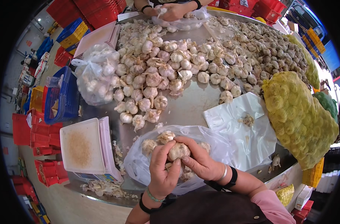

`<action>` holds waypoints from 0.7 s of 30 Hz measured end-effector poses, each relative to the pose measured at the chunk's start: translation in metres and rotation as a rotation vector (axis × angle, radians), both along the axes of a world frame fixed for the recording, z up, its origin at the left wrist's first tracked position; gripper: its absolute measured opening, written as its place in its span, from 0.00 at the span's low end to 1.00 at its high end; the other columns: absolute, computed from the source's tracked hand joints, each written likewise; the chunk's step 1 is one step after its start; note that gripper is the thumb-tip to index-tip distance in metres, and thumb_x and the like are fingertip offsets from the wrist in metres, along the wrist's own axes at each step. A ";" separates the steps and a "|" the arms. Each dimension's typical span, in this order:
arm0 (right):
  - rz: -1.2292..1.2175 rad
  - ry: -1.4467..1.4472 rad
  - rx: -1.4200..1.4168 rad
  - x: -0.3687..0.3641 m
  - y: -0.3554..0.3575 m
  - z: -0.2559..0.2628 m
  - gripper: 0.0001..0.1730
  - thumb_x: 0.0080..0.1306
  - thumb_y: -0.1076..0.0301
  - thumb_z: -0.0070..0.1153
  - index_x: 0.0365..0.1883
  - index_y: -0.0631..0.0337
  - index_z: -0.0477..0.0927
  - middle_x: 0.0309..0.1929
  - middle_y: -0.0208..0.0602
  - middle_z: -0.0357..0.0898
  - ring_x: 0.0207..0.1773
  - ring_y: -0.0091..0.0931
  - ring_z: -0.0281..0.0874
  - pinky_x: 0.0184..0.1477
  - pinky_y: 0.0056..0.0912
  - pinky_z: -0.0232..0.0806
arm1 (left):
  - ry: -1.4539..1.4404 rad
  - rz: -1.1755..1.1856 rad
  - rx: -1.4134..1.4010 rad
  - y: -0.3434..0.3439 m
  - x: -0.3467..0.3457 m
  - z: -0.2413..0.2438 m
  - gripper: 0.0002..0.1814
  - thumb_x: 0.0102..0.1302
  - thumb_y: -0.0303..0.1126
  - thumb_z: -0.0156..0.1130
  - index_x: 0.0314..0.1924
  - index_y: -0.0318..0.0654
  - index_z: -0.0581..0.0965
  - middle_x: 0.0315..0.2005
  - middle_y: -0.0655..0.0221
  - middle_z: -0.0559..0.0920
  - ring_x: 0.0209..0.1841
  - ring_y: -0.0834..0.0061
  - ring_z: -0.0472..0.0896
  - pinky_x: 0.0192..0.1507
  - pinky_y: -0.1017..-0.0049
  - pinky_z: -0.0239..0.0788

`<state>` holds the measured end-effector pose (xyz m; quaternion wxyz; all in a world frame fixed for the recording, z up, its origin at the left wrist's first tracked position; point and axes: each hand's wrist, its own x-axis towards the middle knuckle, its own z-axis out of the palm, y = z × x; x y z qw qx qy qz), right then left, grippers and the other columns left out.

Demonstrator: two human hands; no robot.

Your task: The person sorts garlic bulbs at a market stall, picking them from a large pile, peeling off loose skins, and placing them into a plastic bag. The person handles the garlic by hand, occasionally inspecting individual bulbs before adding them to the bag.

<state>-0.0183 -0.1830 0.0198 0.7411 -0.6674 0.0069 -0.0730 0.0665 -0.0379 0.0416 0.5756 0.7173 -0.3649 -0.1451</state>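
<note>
A garlic bulb [179,151] is held between the fingers and thumbs of both my hands, over an opened clear plastic bag [139,165]. My left hand [165,168] grips its left side, and my right hand [202,162] its right side. Several more bulbs lie in the bag, among them a garlic bulb [149,146] left of my fingers; my hands hide part of the contents. To the right, a stack of flat plastic bags [239,134] has a small dark garlic bulb [247,120] on top. A large heap of garlic [161,67] spreads over the metal table [186,109] beyond.
At left stand a weighing scale [81,145] and a tied bag of garlic [95,75]. Blue baskets [60,95] rest by the table edge. Yellow mesh sacks [298,120] of garlic lie at right. Across the table, another person's hands [171,11] work over a plastic bag.
</note>
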 end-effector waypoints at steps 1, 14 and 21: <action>0.001 0.015 0.030 0.000 0.000 0.000 0.31 0.73 0.64 0.47 0.69 0.69 0.54 0.64 0.49 0.64 0.66 0.35 0.63 0.66 0.36 0.57 | -0.015 -0.003 0.019 0.000 0.000 0.001 0.23 0.63 0.25 0.57 0.59 0.31 0.70 0.45 0.59 0.74 0.45 0.68 0.75 0.48 0.72 0.67; -0.049 0.028 0.079 0.000 0.000 -0.001 0.29 0.71 0.69 0.48 0.68 0.66 0.58 0.61 0.45 0.66 0.62 0.31 0.67 0.62 0.31 0.61 | 0.090 -0.011 0.040 -0.001 -0.002 0.000 0.22 0.66 0.24 0.49 0.60 0.26 0.68 0.46 0.55 0.74 0.45 0.62 0.76 0.50 0.70 0.67; -0.107 0.112 -0.077 0.002 0.000 0.008 0.20 0.70 0.70 0.48 0.59 0.65 0.66 0.50 0.42 0.74 0.52 0.28 0.73 0.54 0.30 0.66 | 0.049 0.002 0.133 0.001 -0.003 0.003 0.21 0.66 0.26 0.53 0.58 0.28 0.69 0.42 0.56 0.75 0.43 0.63 0.76 0.47 0.70 0.68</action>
